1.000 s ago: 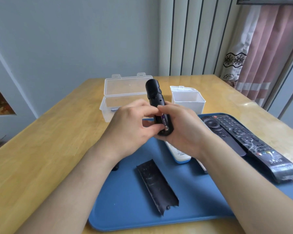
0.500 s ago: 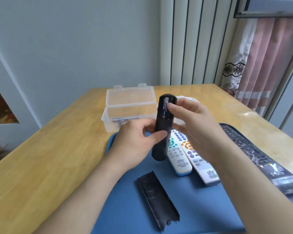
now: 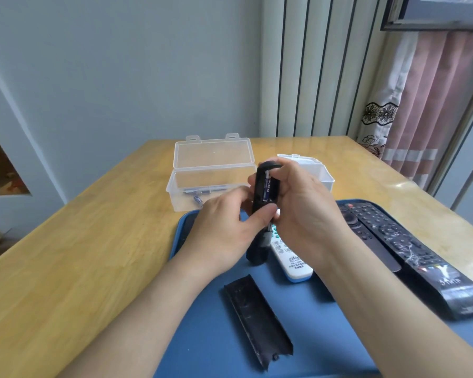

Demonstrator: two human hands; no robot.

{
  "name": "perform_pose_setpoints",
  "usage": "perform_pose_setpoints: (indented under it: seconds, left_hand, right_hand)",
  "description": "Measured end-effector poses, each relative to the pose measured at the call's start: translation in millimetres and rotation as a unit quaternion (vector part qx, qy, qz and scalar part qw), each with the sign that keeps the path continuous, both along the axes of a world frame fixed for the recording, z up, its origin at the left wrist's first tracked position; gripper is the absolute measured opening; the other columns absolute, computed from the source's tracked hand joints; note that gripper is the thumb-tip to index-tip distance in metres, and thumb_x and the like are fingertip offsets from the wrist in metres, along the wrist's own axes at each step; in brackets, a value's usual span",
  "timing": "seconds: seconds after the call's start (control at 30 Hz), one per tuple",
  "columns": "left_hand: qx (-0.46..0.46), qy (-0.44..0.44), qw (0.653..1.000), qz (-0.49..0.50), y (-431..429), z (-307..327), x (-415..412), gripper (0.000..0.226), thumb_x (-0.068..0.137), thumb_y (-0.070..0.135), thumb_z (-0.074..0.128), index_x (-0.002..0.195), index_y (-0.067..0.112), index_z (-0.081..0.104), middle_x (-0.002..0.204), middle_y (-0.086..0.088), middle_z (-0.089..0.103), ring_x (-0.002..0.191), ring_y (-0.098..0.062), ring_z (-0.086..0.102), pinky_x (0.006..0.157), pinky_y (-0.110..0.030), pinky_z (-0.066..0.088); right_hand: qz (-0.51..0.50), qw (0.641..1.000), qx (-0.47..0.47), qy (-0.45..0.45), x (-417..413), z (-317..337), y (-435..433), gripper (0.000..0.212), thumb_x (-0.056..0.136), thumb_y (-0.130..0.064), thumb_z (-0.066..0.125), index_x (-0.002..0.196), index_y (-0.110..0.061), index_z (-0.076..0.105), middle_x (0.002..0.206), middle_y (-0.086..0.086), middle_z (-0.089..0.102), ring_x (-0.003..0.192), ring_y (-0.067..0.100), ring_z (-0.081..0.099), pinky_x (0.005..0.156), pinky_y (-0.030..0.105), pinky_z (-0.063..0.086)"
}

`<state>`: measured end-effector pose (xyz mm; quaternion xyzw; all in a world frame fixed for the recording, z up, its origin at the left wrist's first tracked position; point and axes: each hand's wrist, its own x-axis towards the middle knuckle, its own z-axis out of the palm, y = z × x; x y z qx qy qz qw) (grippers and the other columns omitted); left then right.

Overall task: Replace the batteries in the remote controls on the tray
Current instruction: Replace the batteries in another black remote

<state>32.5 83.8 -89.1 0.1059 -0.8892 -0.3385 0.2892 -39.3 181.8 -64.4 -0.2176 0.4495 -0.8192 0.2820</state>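
Observation:
A slim black remote [image 3: 257,249] stands nearly upright above the blue tray [image 3: 219,345], its open back facing me. A dark battery [image 3: 268,190] with white lettering sits in its upper compartment. My left hand [image 3: 227,230] grips the remote's middle, thumb across the front. My right hand [image 3: 303,211] curls round its upper part, fingers at the top end. The remote's black back cover [image 3: 257,320] lies loose on the tray in front of me.
A white remote [image 3: 292,263] lies on the tray under my right hand. Two black remotes [image 3: 410,246] lie along the tray's right side. An open clear box [image 3: 210,184] holding batteries and a small white box [image 3: 322,173] stand on the wooden table behind.
My right hand has moved from touching the remote's top end to wrapping round its upper part. The remote has stayed upright. The view has dropped slightly.

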Motion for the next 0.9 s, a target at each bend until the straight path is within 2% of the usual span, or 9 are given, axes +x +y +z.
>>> perform_pose_setpoints:
  seconds: [0.07,0.13,0.23,0.33,0.47,0.6,0.7,0.8,0.9]
  left_hand:
    - [0.028,0.075,0.996,0.034,0.2,-2.1,-2.6,0.032,0.080,0.044,0.070,0.094,0.027,0.047,0.074,0.012,0.057,0.064,-0.001,0.050,0.059,-0.019,0.039]
    - [0.028,0.145,0.988,0.042,-0.3,-1.8,-2.6,0.041,0.078,0.037,0.075,0.100,0.029,0.041,0.078,0.005,0.050,0.061,-0.008,0.047,0.060,-0.025,0.042]
    - [-0.062,0.184,0.981,-0.008,4.5,1.0,0.2,0.048,0.082,0.021,0.073,0.118,0.038,0.047,0.083,0.015,0.045,0.063,-0.001,0.044,0.061,-0.013,0.036]
    - [-0.169,0.215,0.962,0.010,3.3,0.1,0.4,0.050,0.082,0.019,0.071,0.129,0.032,0.057,0.086,0.009,0.047,0.071,-0.003,0.044,0.063,-0.012,0.037]
    - [-0.260,0.273,0.925,0.048,-3.5,-2.8,-2.4,0.043,0.081,0.016,0.073,0.124,0.018,0.065,0.083,-0.001,0.055,0.066,-0.016,0.050,0.056,-0.029,0.047]
    - [-0.256,0.291,0.921,0.030,-7.4,-10.7,-7.7,0.031,0.084,0.008,0.071,0.114,0.015,0.070,0.089,-0.002,0.065,0.074,-0.019,0.062,0.061,-0.035,0.053]
    - [-0.149,0.251,0.956,0.029,-8.2,-13.4,-8.2,0.027,0.082,0.004,0.070,0.103,0.021,0.072,0.093,0.006,0.067,0.083,-0.008,0.063,0.071,-0.025,0.052]
    - [0.085,0.195,0.976,0.040,-11.0,-12.5,-9.2,0.020,0.088,0.011,0.067,0.095,0.028,0.061,0.085,0.008,0.068,0.071,-0.004,0.062,0.064,-0.019,0.047]
    - [0.379,0.148,0.913,-0.018,-12.7,-8.9,-13.7,0.007,0.097,0.011,0.051,0.101,0.016,0.052,0.074,-0.001,0.061,0.046,-0.006,0.043,0.043,-0.015,0.035]
  right_hand:
    - [-0.013,1.000,0.020,0.005,0.7,0.2,-1.4,0.026,0.088,-0.006,0.042,0.076,-0.014,0.062,0.069,0.008,0.064,0.063,0.018,0.057,0.059,0.029,0.047]
    - [-0.025,0.999,0.043,0.013,1.0,1.0,-1.8,0.029,0.086,-0.009,0.042,0.068,-0.018,0.063,0.066,0.005,0.063,0.062,0.017,0.055,0.068,0.034,0.042]
    - [-0.006,0.998,0.052,0.034,3.2,4.5,-0.2,0.031,0.084,-0.010,0.039,0.060,-0.016,0.059,0.061,0.004,0.058,0.059,0.018,0.052,0.063,0.034,0.036]
    - [-0.004,0.996,0.074,0.039,2.0,4.5,0.7,0.032,0.084,-0.012,0.039,0.054,-0.016,0.050,0.058,0.003,0.047,0.057,0.020,0.045,0.056,0.032,0.030]
    - [0.004,0.997,0.075,0.020,-4.0,0.6,-1.0,0.005,0.078,-0.014,0.043,0.073,-0.015,0.046,0.083,0.011,0.034,0.081,0.027,0.033,0.060,0.034,0.026]
    - [0.077,0.996,0.042,-0.022,-5.1,-5.4,1.4,0.022,0.080,-0.008,0.038,0.090,-0.016,0.056,0.083,0.006,0.048,0.071,0.019,0.048,0.066,0.031,0.036]
    - [0.133,0.990,0.054,-0.001,-6.1,-17.0,-2.0,0.027,0.085,-0.001,0.041,0.098,-0.011,0.062,0.085,0.004,0.063,0.076,0.016,0.061,0.076,0.031,0.043]
    - [0.124,0.992,0.031,-0.006,-10.6,-26.3,-7.0,0.032,0.091,0.010,0.045,0.116,0.003,0.063,0.101,0.013,0.067,0.092,0.023,0.064,0.085,0.028,0.050]
    - [0.078,0.995,0.057,0.010,-13.3,-34.6,-9.8,0.024,0.094,0.008,0.047,0.108,0.006,0.067,0.096,0.017,0.069,0.086,0.025,0.067,0.082,0.028,0.056]
